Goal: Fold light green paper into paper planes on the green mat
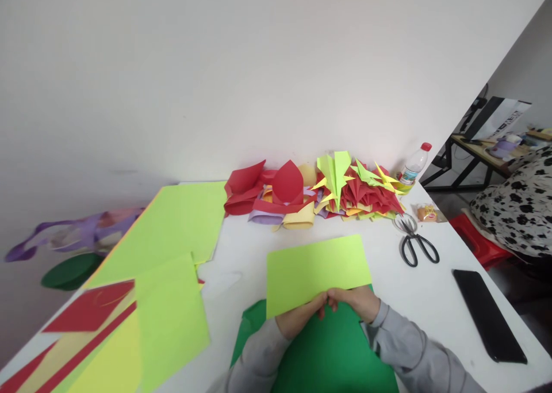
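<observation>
A lime-green sheet of paper, possibly folded in half, lies flat at the middle of the white table. My left hand and my right hand meet at its near edge, fingertips close together. Both hands are closed on that edge, thumbs uppermost, the other fingers partly hidden. Under my forearms spreads a large dark green sheet, partly covered by the lime-green paper.
Against the wall lie folded red paper pieces and a pile of paper planes. At right are black-handled scissors, a bottle, a wrapped snack and a black flat object. Coloured sheets cover the left. A person sits beyond.
</observation>
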Motion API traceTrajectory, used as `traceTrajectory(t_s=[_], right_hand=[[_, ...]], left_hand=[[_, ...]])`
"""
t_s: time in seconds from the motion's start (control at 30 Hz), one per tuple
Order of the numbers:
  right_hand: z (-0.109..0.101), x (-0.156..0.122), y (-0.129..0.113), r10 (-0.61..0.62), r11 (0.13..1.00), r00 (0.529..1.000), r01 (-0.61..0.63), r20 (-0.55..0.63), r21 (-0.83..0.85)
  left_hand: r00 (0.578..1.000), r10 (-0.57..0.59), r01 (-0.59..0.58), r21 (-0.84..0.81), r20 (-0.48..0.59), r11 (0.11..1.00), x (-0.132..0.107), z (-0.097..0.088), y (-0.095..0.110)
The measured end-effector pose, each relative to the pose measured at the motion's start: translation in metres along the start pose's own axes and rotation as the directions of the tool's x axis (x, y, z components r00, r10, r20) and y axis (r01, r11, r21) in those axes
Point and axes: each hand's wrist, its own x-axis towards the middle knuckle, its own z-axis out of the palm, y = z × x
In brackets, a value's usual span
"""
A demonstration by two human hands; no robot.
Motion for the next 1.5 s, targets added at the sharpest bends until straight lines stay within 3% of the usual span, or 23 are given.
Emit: traceTrajectory(t_s=[0.17, 0.33, 0.7, 1.07, 1.13, 1.27, 1.33, 1.4, 1.5], right_hand=[[-0.001, -0.002, -0.004, -0.008, 0.998, 1.0, 0.007, -0.005, -0.068], [-0.008, -0.004, -0.013, -0.035, 0.992, 0.998, 0.028, -0.05, -0.122], [-0.033, 0.002, -0.014, -0.065, 0.995, 0.977, 0.047, -0.202, -0.093], [-0.049, 0.009, -0.008, -0.117, 0.993, 0.945, 0.112, -0.305, -0.034], [-0.046, 0.009, -0.005, -0.135, 0.991, 0.943, 0.128, -0.303, -0.044], [-0.026, 0.003, 0.001, -0.127, 0.991, 0.965, 0.116, -0.231, -0.06], [-0.012, -0.003, 0.001, -0.118, 0.992, 0.979, 0.109, -0.166, -0.06], [-0.001, -0.008, -0.003, -0.117, 0.992, 0.988, 0.111, -0.101, -0.057], [0.006, -0.01, -0.009, -0.132, 0.991, 0.988, 0.129, -0.082, -0.032]], left_hand=[[0.999, -0.031, 0.031, 0.005, -0.043, 1.0, -0.001, -0.001, -0.006], [0.981, -0.058, 0.056, -0.017, -0.187, 0.998, -0.003, -0.006, -0.01], [0.956, -0.1, 0.022, -0.273, -0.276, 0.962, 0.001, -0.031, -0.017], [0.902, -0.202, 0.0, -0.469, -0.381, 0.883, 0.001, -0.043, -0.017], [0.914, -0.219, 0.027, -0.487, -0.342, 0.873, 0.001, -0.035, -0.016], [0.961, -0.254, 0.168, -0.501, -0.108, 0.849, 0.004, -0.008, -0.009], [0.968, -0.248, 0.191, -0.512, -0.045, 0.837, 0.005, 0.003, -0.007], [0.969, -0.235, 0.161, -0.533, -0.073, 0.831, 0.006, 0.007, -0.006], [0.947, -0.243, 0.085, -0.566, -0.209, 0.82, 0.007, 0.001, -0.007]])
